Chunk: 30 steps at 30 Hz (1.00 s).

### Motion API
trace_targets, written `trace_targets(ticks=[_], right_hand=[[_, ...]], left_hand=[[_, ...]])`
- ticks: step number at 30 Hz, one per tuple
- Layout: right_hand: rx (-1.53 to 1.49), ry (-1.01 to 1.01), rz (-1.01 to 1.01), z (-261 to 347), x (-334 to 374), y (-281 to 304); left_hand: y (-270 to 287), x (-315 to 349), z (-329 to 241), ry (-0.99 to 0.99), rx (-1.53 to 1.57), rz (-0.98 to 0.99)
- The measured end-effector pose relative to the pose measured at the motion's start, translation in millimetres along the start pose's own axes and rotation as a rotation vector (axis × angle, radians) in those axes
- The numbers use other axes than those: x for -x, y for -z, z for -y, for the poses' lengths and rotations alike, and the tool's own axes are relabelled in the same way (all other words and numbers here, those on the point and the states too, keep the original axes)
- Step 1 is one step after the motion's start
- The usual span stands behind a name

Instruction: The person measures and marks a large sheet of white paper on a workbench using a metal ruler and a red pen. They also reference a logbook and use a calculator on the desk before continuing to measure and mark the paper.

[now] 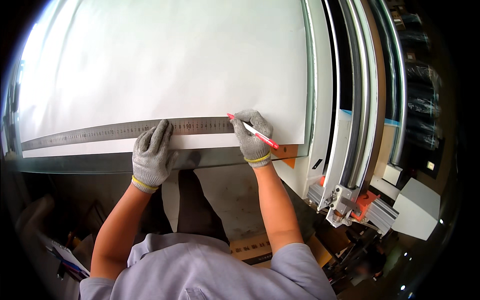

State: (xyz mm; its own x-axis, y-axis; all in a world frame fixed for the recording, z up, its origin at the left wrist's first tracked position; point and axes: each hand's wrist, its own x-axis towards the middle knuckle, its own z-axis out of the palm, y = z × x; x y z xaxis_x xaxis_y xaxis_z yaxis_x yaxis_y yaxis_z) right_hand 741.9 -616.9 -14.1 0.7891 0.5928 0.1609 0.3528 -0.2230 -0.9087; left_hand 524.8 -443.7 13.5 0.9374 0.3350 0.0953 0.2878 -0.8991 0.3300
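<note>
The right hand [254, 135] hides one end of the ruler [200, 126]; the left hand [151, 156] (chiefly its fingers [160, 132]) covers another stretch. The white sheet [170, 60] is cut off by the upper edge.

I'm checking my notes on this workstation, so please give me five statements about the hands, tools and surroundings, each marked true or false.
1. The left hand rests on the metal ruler. True.
2. The red-and-white pen is in the left hand. False: the right hand holds it.
3. The metal ruler lies on the white sheet. True.
4. Both hands are bare. False: both wear grey gloves.
5. Metal rails run to the right of the white sheet. True.
</note>
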Motion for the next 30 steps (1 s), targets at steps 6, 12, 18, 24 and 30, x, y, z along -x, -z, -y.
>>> trace_targets(ticks=[6, 12, 18, 24, 30], right_hand=[[0.029, 0.077, 0.041, 3, -5, -1], [0.021, 0.086, 0.04, -2, -3, -6], [0.082, 0.158, 0.048, -3, -6, -6], [0.053, 0.146, 0.05, -1, -6, -8], [0.113, 0.188, 0.105, 1, -9, -2]], left_hand=[[-3, 0, 2, 0.003, -0.02, 0.006], [0, -3, 0, 0.001, -0.038, 0.024], [-3, -1, 2, 0.009, -0.044, 0.029], [-1, -1, 0, 0.012, -0.054, 0.049], [-1, -3, 0, 0.006, -0.047, 0.045]])
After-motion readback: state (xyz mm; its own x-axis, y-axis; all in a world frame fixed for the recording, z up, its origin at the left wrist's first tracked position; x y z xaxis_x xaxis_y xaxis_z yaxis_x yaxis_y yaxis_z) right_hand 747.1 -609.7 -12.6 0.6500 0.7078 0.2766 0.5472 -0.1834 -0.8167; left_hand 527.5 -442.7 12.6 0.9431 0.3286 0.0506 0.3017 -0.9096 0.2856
